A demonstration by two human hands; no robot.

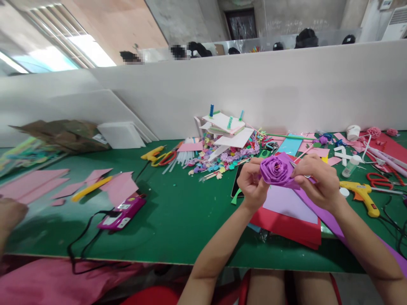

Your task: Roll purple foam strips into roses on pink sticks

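Near right of the green table (168,228), held just above it: one purple paper rose (277,168), bloom facing the wearer. Left hand (254,184): thumb and fingers pinching the rose's left side. Right hand (318,180): thumb and forefinger pinching its right edge.

Beneath the hands: one lilac sheet (289,205) over red sheets (286,231). Purple strip (338,224), running from below the right hand to the near right and passing behind the forearm; whether joined to the rose, cannot tell.

Right of the hands: yellow glue gun (362,195), red-handled scissors (378,180), small clear bottle (351,166); beyond, white cup (353,132) beside pink pompom flowers (373,133).

Far centre: heap of small coloured flowers (219,156) with white cards (235,139) on top; clear sticks (183,159) at its left, then orange-handled scissors (168,159).

Left: magenta device (124,214) with black strap, overlapped with pink paper (119,188); yellow cutter (92,188); co-worker's hand (12,214) at the edge. Far side closed off by a white partition (222,84).
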